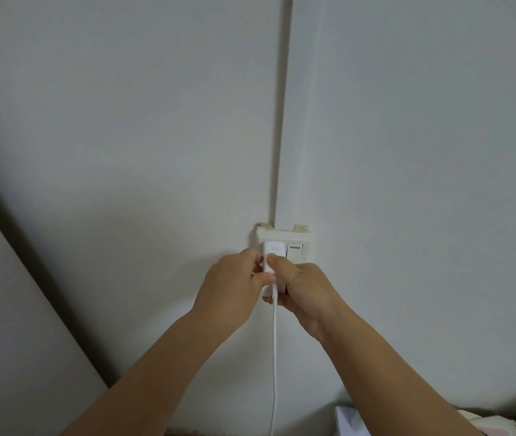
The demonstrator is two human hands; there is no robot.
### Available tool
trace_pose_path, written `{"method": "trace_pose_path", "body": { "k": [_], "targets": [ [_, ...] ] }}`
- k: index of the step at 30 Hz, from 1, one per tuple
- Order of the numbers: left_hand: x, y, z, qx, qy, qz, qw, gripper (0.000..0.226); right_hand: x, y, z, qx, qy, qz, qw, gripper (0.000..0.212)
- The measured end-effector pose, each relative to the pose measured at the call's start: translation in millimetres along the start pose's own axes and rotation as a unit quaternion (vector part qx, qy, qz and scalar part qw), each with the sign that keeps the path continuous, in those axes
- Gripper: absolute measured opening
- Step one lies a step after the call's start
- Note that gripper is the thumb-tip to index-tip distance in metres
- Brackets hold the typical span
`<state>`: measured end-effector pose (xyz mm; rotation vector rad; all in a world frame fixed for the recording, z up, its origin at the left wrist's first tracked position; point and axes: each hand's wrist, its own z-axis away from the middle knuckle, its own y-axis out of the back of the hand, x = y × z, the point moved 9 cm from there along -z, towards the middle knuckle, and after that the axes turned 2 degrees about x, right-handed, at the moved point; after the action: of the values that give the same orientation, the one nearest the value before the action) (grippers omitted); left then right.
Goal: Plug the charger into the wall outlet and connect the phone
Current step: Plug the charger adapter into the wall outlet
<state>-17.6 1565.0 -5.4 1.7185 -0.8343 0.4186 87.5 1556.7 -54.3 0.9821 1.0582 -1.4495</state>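
Observation:
A white charger (pixel 274 250) sits against the white wall outlet (pixel 283 237), left of a rocker switch (pixel 294 250) on the same plate. My left hand (pixel 234 278) pinches the charger's left side. My right hand (pixel 305 289) grips it from the right, thumb on its front. A white cable (pixel 274 357) hangs straight down from the charger between my forearms. Whether the prongs are fully seated is hidden by my fingers. No phone is in view.
A white cable duct (pixel 283 121) runs up the wall from the outlet. A light cabinet panel (pixel 14 325) with a dark slot handle stands at the left. A white object (pixel 349 420) and pale fabric lie at the bottom right.

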Motion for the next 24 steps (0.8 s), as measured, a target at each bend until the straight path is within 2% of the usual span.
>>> {"method": "trace_pose_path", "body": {
  "k": [8,13,18,24],
  "targets": [
    [-1,-5,-2,-0.008,0.009,-0.009,1.000,0.016,3,2,-7,0.026,-0.010,-0.011,1.000,0.031],
    [2,0,-6,0.026,-0.012,-0.047,0.998,0.019,0,3,-14,0.062,-0.014,-0.030,0.998,0.030],
    [-1,-2,-9,0.009,0.002,-0.028,1.000,0.018,-1,2,-14,0.070,-0.027,-0.034,0.997,0.028],
    [2,4,0,0.018,0.019,-0.033,0.999,0.024,-1,2,0,0.071,-0.037,0.007,0.997,0.041]
  ]
}}
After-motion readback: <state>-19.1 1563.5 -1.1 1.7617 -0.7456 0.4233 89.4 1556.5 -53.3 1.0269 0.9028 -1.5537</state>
